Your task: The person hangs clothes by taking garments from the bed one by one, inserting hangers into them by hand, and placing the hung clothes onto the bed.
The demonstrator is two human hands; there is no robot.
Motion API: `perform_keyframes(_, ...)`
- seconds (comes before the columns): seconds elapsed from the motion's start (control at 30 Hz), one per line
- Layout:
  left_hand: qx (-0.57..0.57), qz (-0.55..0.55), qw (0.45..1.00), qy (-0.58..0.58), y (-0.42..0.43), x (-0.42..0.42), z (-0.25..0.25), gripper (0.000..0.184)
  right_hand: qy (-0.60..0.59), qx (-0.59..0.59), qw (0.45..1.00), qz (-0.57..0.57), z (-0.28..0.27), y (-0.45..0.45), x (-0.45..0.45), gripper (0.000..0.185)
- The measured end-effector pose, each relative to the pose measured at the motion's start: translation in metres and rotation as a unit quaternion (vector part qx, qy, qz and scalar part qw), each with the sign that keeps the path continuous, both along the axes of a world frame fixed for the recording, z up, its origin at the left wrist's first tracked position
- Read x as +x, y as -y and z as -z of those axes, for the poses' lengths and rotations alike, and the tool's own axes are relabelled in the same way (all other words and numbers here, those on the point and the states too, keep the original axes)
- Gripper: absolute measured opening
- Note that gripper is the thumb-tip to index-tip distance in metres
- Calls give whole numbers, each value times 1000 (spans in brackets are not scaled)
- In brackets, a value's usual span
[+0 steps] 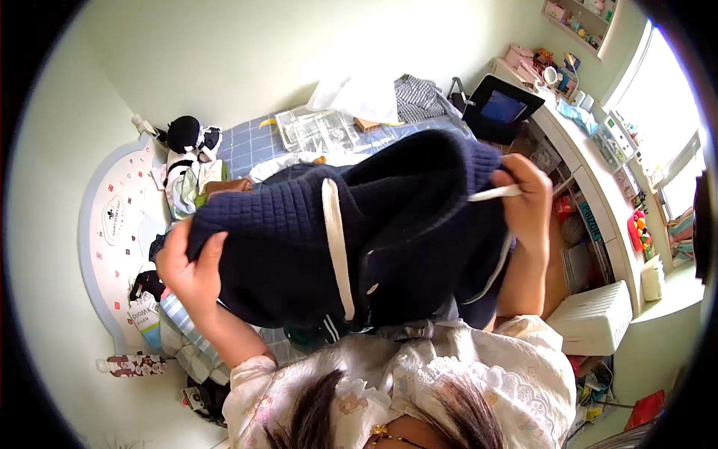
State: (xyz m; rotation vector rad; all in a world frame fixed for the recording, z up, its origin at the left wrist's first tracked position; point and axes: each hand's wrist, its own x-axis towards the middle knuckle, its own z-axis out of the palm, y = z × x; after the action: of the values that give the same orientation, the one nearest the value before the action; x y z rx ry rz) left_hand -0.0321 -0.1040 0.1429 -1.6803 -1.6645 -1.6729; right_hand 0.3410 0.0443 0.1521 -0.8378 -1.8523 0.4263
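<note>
Stretched between my two hands in front of my chest is a pair of dark navy sweatpants (292,262), with a gathered elastic waistband and flat white drawstrings. Its lower part is bunched and partly hidden. My left hand (191,262) pinches the waistband's left end between thumb and fingers. At the other end, my right hand (525,196) is closed on the waistband, and a white cord (493,194) runs to its fingers. Another white drawstring (338,251) hangs down the middle of the fabric.
Behind the sweatpants lies a bed with a blue checked cover (239,146), holding clear plastic packaging (318,131) and a grey checked cloth (419,97). Piled clothes (187,187) lie by the white headboard (112,224). A cluttered desk (583,146) curves along the right, above a white box (594,318).
</note>
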Motion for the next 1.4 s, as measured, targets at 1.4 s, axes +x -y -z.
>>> perform_keyframes(1.4, -535, -63, 839, -76, -335, 8, 454, 34, 440, -318, 815, 201, 642, -476, -7, 44)
